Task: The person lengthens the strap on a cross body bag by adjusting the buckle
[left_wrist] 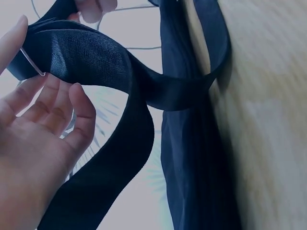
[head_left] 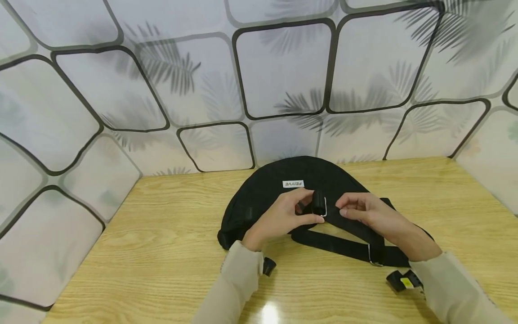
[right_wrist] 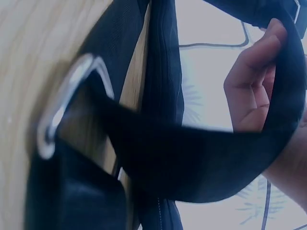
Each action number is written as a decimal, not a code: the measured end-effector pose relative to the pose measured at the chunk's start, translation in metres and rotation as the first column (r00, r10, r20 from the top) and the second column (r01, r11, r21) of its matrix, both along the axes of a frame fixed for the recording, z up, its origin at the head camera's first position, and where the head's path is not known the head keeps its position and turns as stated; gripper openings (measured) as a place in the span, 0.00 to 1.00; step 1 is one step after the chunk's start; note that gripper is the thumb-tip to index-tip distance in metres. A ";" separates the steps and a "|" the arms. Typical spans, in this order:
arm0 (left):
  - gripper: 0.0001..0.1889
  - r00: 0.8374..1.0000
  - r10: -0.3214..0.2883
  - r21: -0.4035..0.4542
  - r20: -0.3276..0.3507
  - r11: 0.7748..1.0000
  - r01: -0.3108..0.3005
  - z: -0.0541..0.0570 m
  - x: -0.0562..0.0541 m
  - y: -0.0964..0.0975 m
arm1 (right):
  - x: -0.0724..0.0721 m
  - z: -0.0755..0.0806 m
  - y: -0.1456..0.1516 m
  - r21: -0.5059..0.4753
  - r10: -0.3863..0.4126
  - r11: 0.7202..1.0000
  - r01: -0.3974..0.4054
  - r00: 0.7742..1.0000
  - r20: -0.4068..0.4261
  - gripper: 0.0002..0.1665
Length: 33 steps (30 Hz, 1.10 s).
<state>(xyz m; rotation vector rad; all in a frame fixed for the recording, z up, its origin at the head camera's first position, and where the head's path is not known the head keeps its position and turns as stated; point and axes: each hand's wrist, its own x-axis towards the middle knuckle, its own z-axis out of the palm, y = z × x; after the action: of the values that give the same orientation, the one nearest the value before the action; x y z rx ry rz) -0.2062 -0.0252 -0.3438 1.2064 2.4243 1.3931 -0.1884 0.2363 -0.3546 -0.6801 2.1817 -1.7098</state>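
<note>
A black crescent-shaped bag (head_left: 263,193) with a white label (head_left: 293,184) lies on the table. Above its near edge, my left hand (head_left: 279,216) pinches a folded part of the black webbing strap (left_wrist: 91,52) at a thin metal buckle (head_left: 325,207), thumb and fingers on either side. My right hand (head_left: 370,213) is just to the right, fingers bent and fingertips at the strap in the right wrist view, where a loop of webbing partly covers the hand (right_wrist: 249,91). A second metal buckle (head_left: 374,257) hangs on the strap's lower loop, below the right hand.
The wooden table (head_left: 162,225) meets patterned wall covering (head_left: 283,67) behind the bag and at both sides. Black devices sit under the left (head_left: 268,266) and right (head_left: 398,281) sleeves. The strap's loop (head_left: 336,243) spreads across the table in front of the bag.
</note>
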 end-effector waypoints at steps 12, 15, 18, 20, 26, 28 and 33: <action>0.18 0.996 -0.076 0.007 0.044 0.997 0.076 -0.006 0.006 0.015 | 0.001 0.000 -0.008 -0.121 0.062 0.991 -0.061 0.998 0.007 0.11; 0.16 0.996 -0.076 0.009 0.037 0.997 0.076 -0.003 0.006 0.014 | 0.001 0.002 -0.005 -0.079 0.057 0.995 -0.055 0.998 0.018 0.09; 0.13 0.999 -0.048 0.005 0.022 0.999 0.048 0.000 0.005 0.009 | 0.001 0.003 0.000 -0.034 0.063 0.997 -0.062 0.997 0.040 0.07; 0.13 1.000 -0.021 0.002 0.010 1.000 0.021 0.001 0.003 0.005 | -0.001 0.003 0.004 -0.015 0.073 0.997 -0.072 0.996 0.051 0.07; 0.15 1.000 0.011 0.014 0.022 1.000 -0.011 0.000 0.000 0.000 | -0.003 -0.001 0.008 -0.055 0.093 0.994 -0.092 0.996 0.015 0.11; 0.12 1.000 0.003 0.011 0.029 1.000 -0.004 -0.001 0.001 0.002 | -0.002 -0.001 0.006 -0.071 0.091 0.993 -0.092 0.996 -0.008 0.12; 0.11 0.996 -0.040 0.007 0.081 0.999 0.039 -0.005 0.005 0.012 | -0.001 -0.001 -0.001 -0.090 0.085 0.992 -0.086 0.996 -0.017 0.10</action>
<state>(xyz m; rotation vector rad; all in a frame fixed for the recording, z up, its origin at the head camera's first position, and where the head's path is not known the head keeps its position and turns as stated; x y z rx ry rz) -0.2010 -0.0136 -0.3487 1.1688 2.3315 1.4099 -0.1890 0.2353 -0.3552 -0.7979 2.0628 -1.7743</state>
